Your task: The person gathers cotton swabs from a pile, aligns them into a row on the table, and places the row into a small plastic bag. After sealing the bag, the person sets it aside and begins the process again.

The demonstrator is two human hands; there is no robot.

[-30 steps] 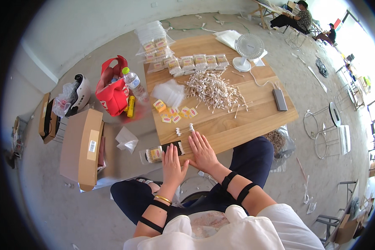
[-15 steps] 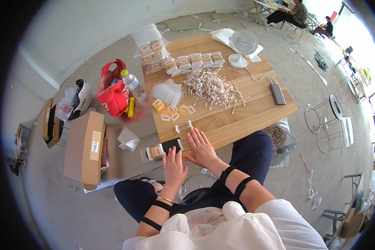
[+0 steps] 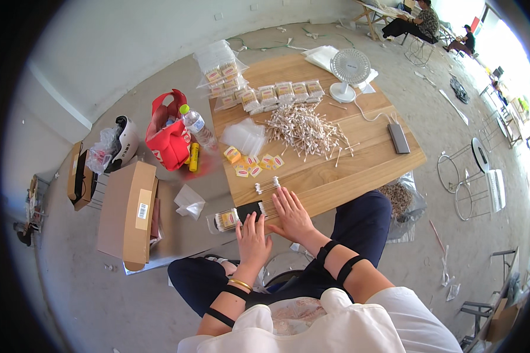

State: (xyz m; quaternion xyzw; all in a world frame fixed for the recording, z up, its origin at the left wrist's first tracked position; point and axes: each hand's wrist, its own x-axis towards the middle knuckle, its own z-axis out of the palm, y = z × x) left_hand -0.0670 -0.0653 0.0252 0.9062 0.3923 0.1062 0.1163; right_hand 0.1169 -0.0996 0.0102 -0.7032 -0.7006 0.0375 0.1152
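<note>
At the near edge of the wooden table, my left hand [image 3: 254,240] rests with stretched fingers on a flat black piece [image 3: 249,211]. A clear bag of cotton swabs [image 3: 225,220] with a yellow-and-white label lies against that piece's left end. My right hand [image 3: 294,217] is spread flat over a row of cotton swabs [image 3: 268,208], its palm hiding their right part. Neither hand grips anything. Just beyond lies a short row of cotton swabs [image 3: 267,186]. Farther off are small yellow-and-white label cards [image 3: 255,165] and a large loose heap of cotton swabs [image 3: 307,129].
Filled swab packs [image 3: 284,92] line the far side, near a white fan [image 3: 350,66] wired to a grey power bank [image 3: 398,138]. Clear empty bags [image 3: 244,136] lie mid-table. To the left stand a bottle [image 3: 198,128], red bag [image 3: 169,141] and cardboard box [image 3: 123,212].
The whole view has shifted slightly, so things sit a little farther right and lower. Both hands keep nearly the same place on the black piece and the swabs.
</note>
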